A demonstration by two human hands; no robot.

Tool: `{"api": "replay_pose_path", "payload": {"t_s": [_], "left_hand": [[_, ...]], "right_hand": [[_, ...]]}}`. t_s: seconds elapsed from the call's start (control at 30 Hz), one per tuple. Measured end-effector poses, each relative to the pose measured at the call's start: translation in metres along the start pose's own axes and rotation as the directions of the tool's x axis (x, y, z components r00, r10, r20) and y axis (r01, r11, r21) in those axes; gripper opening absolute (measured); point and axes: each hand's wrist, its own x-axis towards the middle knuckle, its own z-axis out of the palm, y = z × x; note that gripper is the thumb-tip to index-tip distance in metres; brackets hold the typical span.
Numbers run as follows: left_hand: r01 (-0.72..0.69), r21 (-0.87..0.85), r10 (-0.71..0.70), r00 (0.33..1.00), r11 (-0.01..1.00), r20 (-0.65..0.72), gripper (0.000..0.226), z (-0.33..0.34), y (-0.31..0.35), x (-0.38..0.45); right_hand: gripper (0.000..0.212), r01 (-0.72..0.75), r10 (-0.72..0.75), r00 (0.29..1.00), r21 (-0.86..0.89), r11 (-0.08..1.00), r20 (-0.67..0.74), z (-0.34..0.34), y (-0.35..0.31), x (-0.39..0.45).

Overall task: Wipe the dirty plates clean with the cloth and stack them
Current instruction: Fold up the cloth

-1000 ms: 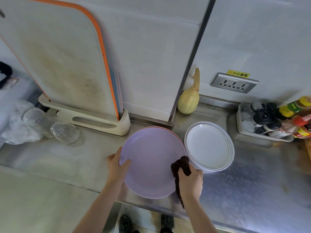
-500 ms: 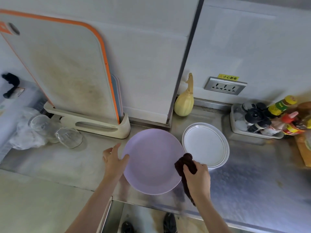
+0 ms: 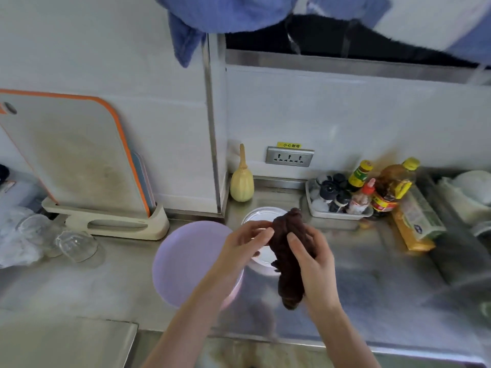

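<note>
Right hand (image 3: 312, 264) clasps bunched brown cloth (image 3: 288, 257) mid-frame; left hand (image 3: 243, 244) pinches its upper edge, above purple plate (image 3: 186, 261).

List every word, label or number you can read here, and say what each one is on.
"小心触电": yellow sticker above the wall socket.
Bottle labels: print there, too blurred to read.
Green and yellow packet: print there, too small to read.
Cutting board, plates, cloth: no text visible.
</note>
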Motion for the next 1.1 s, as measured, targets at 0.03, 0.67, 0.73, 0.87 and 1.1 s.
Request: {"api": "replay_pose_path", "payload": {"t_s": [0.03,0.67,0.73,0.87,1.1], "left_hand": [[-0.034,0.021,0.033,0.998,0.999,0.045,0.007,0.009,0.005,0.0],[-0.575,0.179,0.25,0.586,0.799,0.771,0.016,0.213,0.009,-0.003],[-0.668,0.197,0.257,0.516,0.717,0.817,0.02,0.242,0.006,-0.005],[-0.788,0.215,0.243,0.417,0.577,0.876,0.008,0.309,0.0,-0.007],[-0.518,0.331,-0.21,0.279,0.789,0.937,0.023,0.437,-0.013,0.01]], "right_hand": [[0.015,-0.002,0.002,1.0,0.028,1.0,-0.019,-0.006,-0.002,-0.003],[0.007,0.135,-0.218,0.88,-0.217,0.967,-0.423,-0.216,-0.054,-0.112],[0.006,0.15,-0.228,0.835,-0.192,0.97,-0.5,-0.24,-0.055,-0.122],[0.01,0.14,-0.263,0.742,-0.241,0.96,-0.617,-0.292,-0.063,-0.138],[0.017,0.077,-0.257,0.642,-0.273,0.959,-0.722,-0.41,-0.083,-0.152]]}}
